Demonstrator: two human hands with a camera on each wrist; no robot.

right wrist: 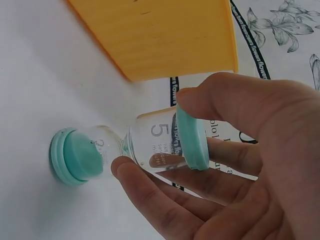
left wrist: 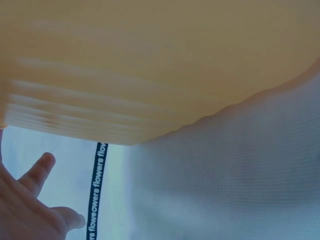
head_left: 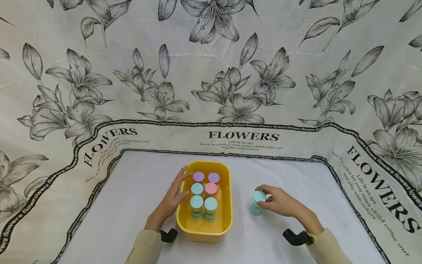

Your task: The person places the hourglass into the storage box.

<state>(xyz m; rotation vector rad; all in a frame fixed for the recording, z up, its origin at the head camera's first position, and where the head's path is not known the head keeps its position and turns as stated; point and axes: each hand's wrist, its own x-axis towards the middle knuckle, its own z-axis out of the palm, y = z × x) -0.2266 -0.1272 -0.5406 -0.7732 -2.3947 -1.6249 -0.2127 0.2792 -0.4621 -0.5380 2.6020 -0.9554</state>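
Observation:
My right hand (head_left: 281, 201) pinches a sand timer (head_left: 259, 197) by its upper end, thumb at the cap and fingers along the glass. The right wrist view shows its teal caps, clear glass marked 5 and teal sand in the bulb by the base. It stands close over the white cloth, right of a yellow bin (head_left: 204, 237). My left hand (head_left: 173, 195) rests at the bin's left rim with fingers spread, the thumb and a fingertip reaching over the edge. Inside the bin are several more sand timers (head_left: 196, 207) with purple, pink and light blue caps.
A white cloth (head_left: 138, 187) covers the table. Behind it and along both sides hangs a curtain (head_left: 178, 139) printed with flowers and lettering. Black straps or mounts (head_left: 294, 237) sit at both wrists.

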